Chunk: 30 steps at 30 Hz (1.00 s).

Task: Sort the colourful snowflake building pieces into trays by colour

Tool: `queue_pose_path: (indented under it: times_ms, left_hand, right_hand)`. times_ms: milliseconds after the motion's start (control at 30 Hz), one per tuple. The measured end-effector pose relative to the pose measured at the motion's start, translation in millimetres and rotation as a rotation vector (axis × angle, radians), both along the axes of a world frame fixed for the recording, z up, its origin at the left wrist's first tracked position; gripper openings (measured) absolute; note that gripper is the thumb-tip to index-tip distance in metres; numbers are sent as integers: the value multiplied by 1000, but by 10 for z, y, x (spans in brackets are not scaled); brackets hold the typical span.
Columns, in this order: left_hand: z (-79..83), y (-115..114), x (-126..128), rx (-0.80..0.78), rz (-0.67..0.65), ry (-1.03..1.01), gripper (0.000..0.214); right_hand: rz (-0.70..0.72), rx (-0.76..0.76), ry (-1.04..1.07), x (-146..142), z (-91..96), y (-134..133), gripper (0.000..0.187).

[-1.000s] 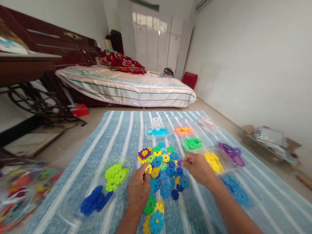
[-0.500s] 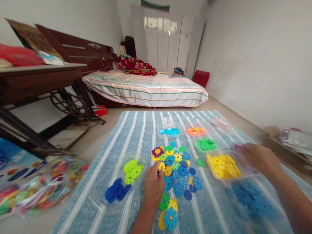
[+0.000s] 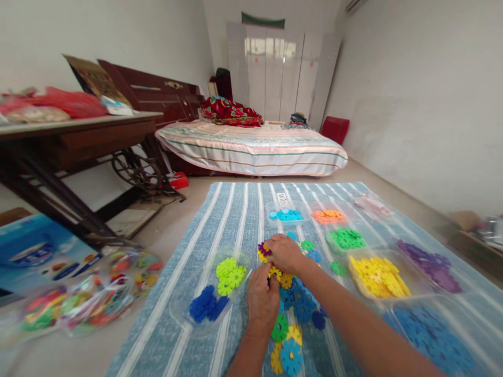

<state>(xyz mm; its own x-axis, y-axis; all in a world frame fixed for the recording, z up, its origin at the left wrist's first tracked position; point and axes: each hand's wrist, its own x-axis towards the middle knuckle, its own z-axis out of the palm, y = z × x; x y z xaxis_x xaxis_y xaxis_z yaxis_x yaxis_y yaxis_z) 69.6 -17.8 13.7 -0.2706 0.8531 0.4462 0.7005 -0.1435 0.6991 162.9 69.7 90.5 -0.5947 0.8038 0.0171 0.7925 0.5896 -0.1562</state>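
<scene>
My left hand (image 3: 262, 299) is closed at the fingertips on a yellow snowflake disc (image 3: 276, 273), part of a cluster of joined plastic discs lying on the striped cloth. Just above it, my right hand (image 3: 284, 253) reaches in from the right with bent fingers over the cluster's far end. Beside those fingers shows a purple disc (image 3: 262, 248) with yellow around it; what they grip is hidden. Blue discs (image 3: 302, 305) are partly covered by my right forearm. Nearer me lie a green disc (image 3: 280, 328) and a light blue disc (image 3: 291, 356).
To the right stand clear trays with yellow (image 3: 377, 275), purple (image 3: 430, 264), green (image 3: 348, 239) and blue discs (image 3: 436, 332). Orange discs (image 3: 328, 216) and light blue discs (image 3: 286, 215) are farther back. Lime discs (image 3: 231, 276) and dark blue discs (image 3: 207, 303) share a left tray.
My right hand has moved left from the purple discs' tray to the cluster beside my left hand. My left hand stays at the yellow disc. The whole view has shifted slightly.
</scene>
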Motion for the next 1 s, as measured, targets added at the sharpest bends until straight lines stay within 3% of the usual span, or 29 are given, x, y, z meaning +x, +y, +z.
queue_pose_path:
  times_ms: [200,467,867,1000]
  left_hand:
    - [-35,12,24,8,37,-45,31]
    - [39,13,3,-40,35,-90,31]
    - [135,-38,15,-1,-154,-73,36]
    - [197,-65,25,28,-239,-46,38]
  right_hand:
    - [15,11,13,-10,-162,44,18]
    - [-28,123,169,197,-260,-165,22]
    - [-133,275,475,374,-481,-697,24]
    - [-197,219,693,386,-523,-783,22]
